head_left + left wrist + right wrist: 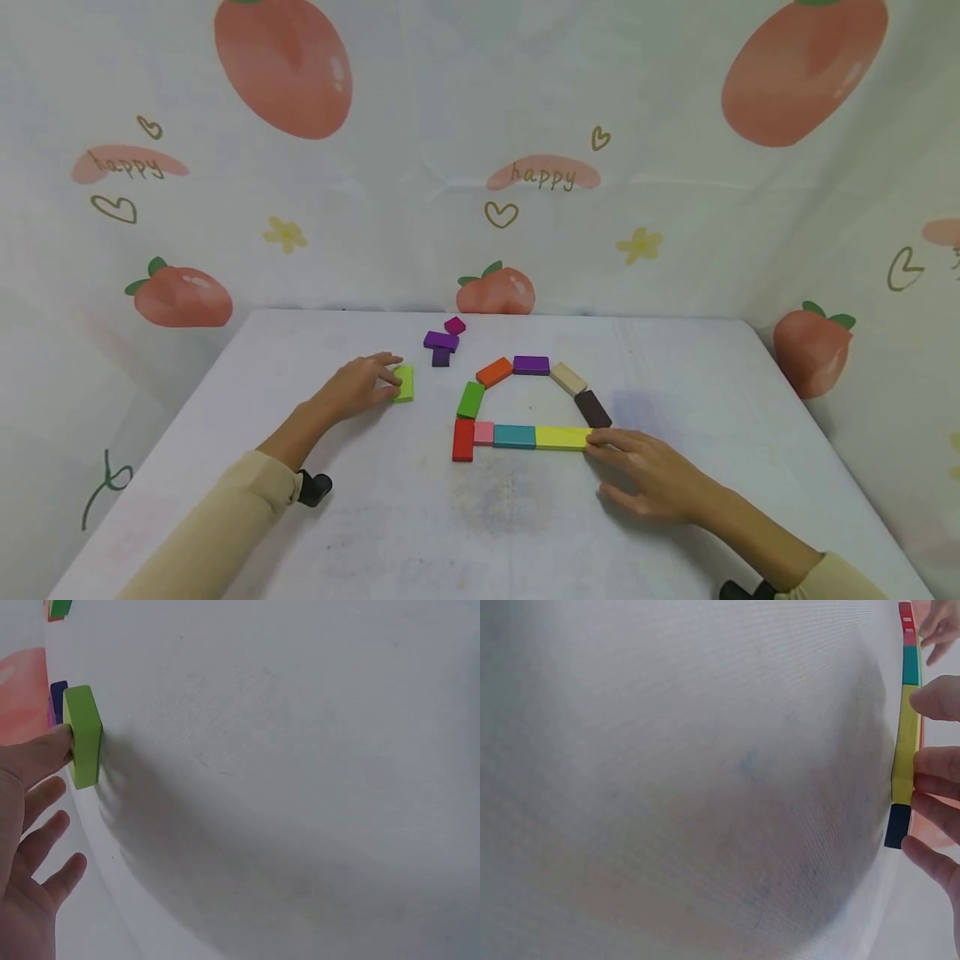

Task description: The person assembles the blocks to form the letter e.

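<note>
My left hand pinches a lime-green block left of the block arrangement. In the left wrist view that block is at the fingertips, with the other fingers spread apart. My right hand touches the right end of a long yellow block with its fingertips; its thumb is apart. The yellow block is in a row with teal, pink and upright red blocks. Above the row curve green, orange, purple, beige and dark blocks.
Toward the back of the white table lie a magenta block, a purple block and a small dark purple block close together. A fruit-patterned cloth hangs behind the table and at its sides.
</note>
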Demonstrator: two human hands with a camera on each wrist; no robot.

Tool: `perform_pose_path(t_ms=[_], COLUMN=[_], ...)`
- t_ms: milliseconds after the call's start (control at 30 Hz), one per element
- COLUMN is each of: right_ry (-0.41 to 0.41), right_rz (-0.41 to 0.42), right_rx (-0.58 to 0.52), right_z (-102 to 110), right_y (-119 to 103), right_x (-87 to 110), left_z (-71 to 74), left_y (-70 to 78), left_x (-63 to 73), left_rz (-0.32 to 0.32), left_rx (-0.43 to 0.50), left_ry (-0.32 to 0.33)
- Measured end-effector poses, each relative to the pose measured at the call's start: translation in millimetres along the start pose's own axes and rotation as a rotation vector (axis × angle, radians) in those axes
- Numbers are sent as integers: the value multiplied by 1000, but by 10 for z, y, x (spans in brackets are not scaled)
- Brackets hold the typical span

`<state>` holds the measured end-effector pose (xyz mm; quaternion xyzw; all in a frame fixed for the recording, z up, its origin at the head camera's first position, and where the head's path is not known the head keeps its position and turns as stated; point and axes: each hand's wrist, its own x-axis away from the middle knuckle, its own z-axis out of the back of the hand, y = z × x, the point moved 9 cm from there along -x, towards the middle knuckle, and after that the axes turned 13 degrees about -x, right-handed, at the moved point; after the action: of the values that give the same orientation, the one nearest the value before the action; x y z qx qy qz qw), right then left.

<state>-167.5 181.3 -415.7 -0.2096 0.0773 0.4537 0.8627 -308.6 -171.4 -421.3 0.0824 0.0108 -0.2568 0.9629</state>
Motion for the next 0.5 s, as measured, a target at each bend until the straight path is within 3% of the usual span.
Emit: perform_pose_path(t_ms=[500], right_ry=[-2], right_rz=[-2], right_rx=[3], right_z=[2], right_y=[-14], right_x=[-7], left_z=[-41], left_y=[25], left_x=[231], left_rz=[-38], left_rx=[20], left_ry=[-62])
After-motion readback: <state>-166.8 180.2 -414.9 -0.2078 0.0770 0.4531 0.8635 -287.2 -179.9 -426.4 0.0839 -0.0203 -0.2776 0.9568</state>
